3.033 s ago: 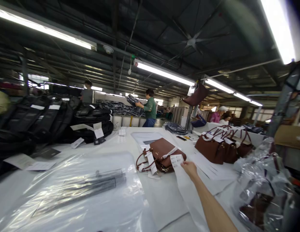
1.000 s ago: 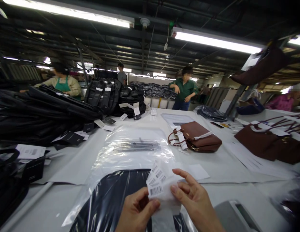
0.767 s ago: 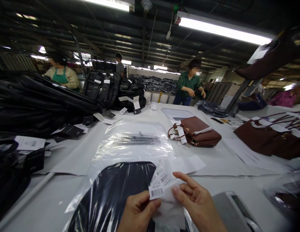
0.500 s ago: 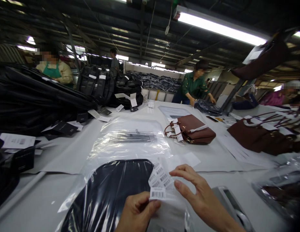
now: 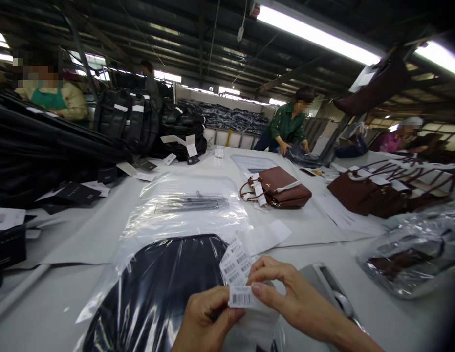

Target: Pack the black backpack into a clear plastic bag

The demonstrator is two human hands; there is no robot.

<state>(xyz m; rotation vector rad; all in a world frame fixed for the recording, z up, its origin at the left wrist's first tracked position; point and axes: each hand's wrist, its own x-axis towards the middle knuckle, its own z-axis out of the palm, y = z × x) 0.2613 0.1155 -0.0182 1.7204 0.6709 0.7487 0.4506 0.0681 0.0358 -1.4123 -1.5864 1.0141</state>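
Observation:
My left hand pinches the lower edge of a white sheet of barcode stickers, its front label folded toward me. At that label's right edge, my right hand has thumb and forefinger closed on the barcode label. Behind and below the hands lies a black bag inside a clear plastic bag, flat on the table. White backing paper trails from the sheet to the upper right.
Clear plastic bags lie ahead, beside a brown handbag. Several brown handbags and a wrapped bag are at right. A grey device sits by my right forearm. Black bags pile up left. A co-worker handles bags opposite.
My right hand has moved left and down, its fingers closing on the front barcode label. My left hand keeps its pinch. The view has shifted slightly to the right.

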